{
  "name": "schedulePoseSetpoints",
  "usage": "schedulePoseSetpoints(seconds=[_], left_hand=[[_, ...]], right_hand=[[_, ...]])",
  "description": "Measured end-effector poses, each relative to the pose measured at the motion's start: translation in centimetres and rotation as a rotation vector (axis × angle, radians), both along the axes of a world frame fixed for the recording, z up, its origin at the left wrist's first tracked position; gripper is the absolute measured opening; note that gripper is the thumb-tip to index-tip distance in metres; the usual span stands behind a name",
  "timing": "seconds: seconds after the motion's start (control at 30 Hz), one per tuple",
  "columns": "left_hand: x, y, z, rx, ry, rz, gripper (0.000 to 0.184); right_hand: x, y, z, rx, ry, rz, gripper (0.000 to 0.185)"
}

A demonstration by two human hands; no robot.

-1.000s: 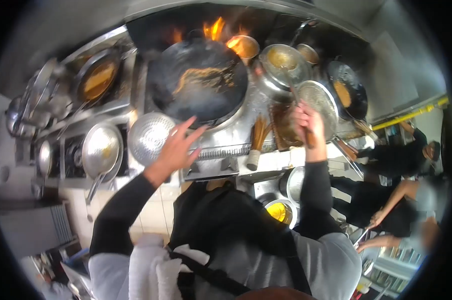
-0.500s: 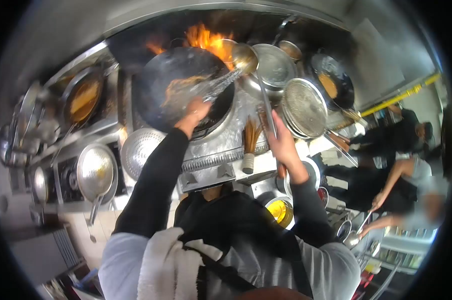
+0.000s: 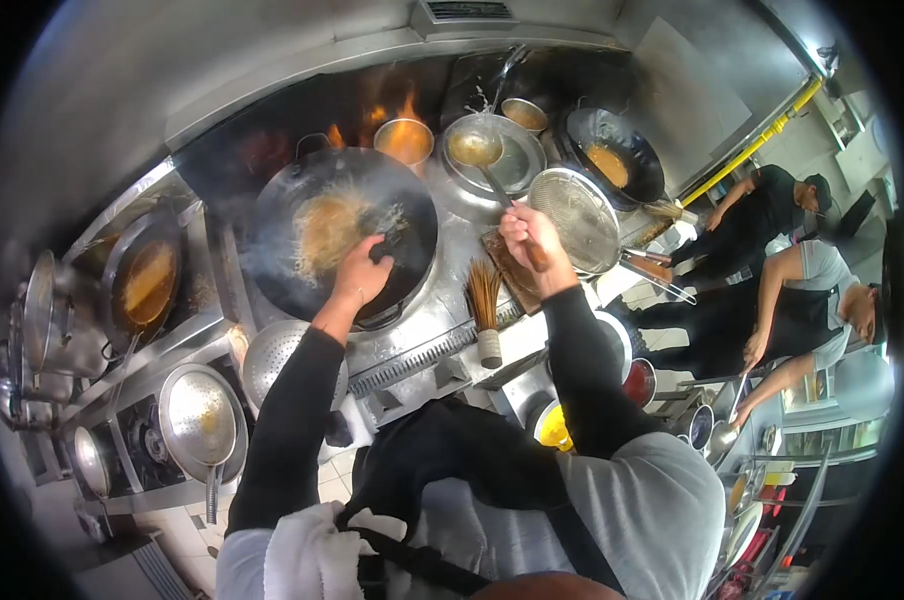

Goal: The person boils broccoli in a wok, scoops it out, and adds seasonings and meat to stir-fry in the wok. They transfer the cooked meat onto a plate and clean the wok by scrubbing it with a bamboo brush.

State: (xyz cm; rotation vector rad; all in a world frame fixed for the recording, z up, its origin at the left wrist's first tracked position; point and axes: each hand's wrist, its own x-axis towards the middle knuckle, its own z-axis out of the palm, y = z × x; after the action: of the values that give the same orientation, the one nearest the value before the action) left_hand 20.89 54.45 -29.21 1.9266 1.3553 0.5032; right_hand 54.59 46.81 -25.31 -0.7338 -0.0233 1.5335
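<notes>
Presumably avoiding heat, the right hand point(image 3: 534, 238) grasps a wooden-handled metal ladle point(image 3: 495, 186), angled towards eleven o'clock over a round silver pot point(image 3: 462, 198); the left hand point(image 3: 363, 274), its grip unclear, hangs over the five-o'clock side of a large black metal wok point(image 3: 276, 232).

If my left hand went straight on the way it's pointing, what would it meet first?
Likely the far side of the wok; your left hand shows over it, but its height is unclear, so it might pass above.

Shiny metal ladle point(image 3: 476, 150) with wooden handle point(image 3: 538, 258); matt metal wok point(image 3: 412, 255)
</notes>
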Motion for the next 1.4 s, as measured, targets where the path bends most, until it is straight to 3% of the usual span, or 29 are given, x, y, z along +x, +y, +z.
schedulePoseSetpoints(seconds=[0.1,0.17,0.2,0.33,0.43,0.47,0.57,0.63,0.67,0.77,0.8,0.87,0.93,1.0,1.1,1.23,1.3,1.33,1.4], left_hand=[[3.2,3.2,-3.8,-0.053,-0.155,-0.001,0.054],[5.5,4.6,-5.1,-0.271,-0.299,0.073,0.058],[6.4,5.6,-6.8,-0.254,-0.256,0.118,0.060],[7.8,7.4,-8.5,-0.436,-0.245,0.210,0.053],[5.8,4.6,-1.8,-0.424,-0.261,0.216,0.050],[5.4,4.8,-2.7,-0.425,-0.263,0.227,0.050],[3.5,4.7,-5.7,-0.244,-0.051,0.171,0.043],[1.9,2.3,-5.5,-0.135,0.031,0.076,0.040],[0.9,0.4,-4.4,-0.076,0.057,0.005,0.039],[-0.7,-5.4,-2.4,0.124,0.046,-0.028,0.030],[-1.0,-6.9,-1.9,0.144,0.049,-0.002,0.030],[-1.6,-8.6,-2.2,0.108,0.116,-0.020,0.032],[-1.6,-8.8,-1.6,0.068,0.189,-0.028,0.035],[-0.9,-8.7,-0.5,0.037,0.105,0.021,0.039],[1.6,-6.7,0.1,0.026,-0.001,-0.054,0.047],[7.6,-0.6,-3.7,-0.171,-0.171,-0.034,0.066],[9.7,0.3,-0.5,-0.542,-0.461,0.177,0.056],[10.1,1.3,-0.5,-0.543,-0.472,0.195,0.056],[10.7,3.8,-1.5,-0.649,-0.806,0.388,0.045]], right_hand=[[-2.2,-4.8,4.6,0.043,0.003,0.145,0.027],[-4.2,-7.4,6.9,0.035,-0.074,0.199,0.034],[-5.3,-8.5,7.8,0.016,-0.133,0.238,0.037],[-8.3,-11.5,6.6,-0.076,-0.333,0.279,0.055],[-9.9,-12.2,6.5,-0.115,-0.743,0.380,0.068],[-9.6,-11.7,6.1,-0.114,-0.744,0.391,0.068],[-5.5,-7.6,1.9,-0.037,-1.643,0.261,0.070],[-3.8,-4.0,0.4,-0.241,-2.122,0.202,0.071],[-4.2,-2.2,0.7,-0.385,-1.964,0.212,0.073],[-2.6,3.4,-3.6,-0.524,-1.936,0.148,0.075],[-0.7,5.6,-7.8,-0.431,-2.019,-0.020,0.055],[3.3,8.9,-11.0,-0.192,-1.139,0.072,0.022],[4.3,7.4,-7.8,-0.001,-0.030,0.105,0.006],[2.1,3.4,-2.7,-0.036,0.009,0.021,0.010],[1.7,-1.2,1.2,0.048,-0.006,0.116,0.014],[-0.4,-7.1,7.5,-0.001,-0.046,0.236,0.028],[-2.0,-9.7,9.6,-0.040,-0.139,0.307,0.042],[-2.6,-11.0,9.7,-0.050,-0.161,0.326,0.045],[-3.8,-13.4,9.6,-0.075,-0.189,0.341,0.051]])
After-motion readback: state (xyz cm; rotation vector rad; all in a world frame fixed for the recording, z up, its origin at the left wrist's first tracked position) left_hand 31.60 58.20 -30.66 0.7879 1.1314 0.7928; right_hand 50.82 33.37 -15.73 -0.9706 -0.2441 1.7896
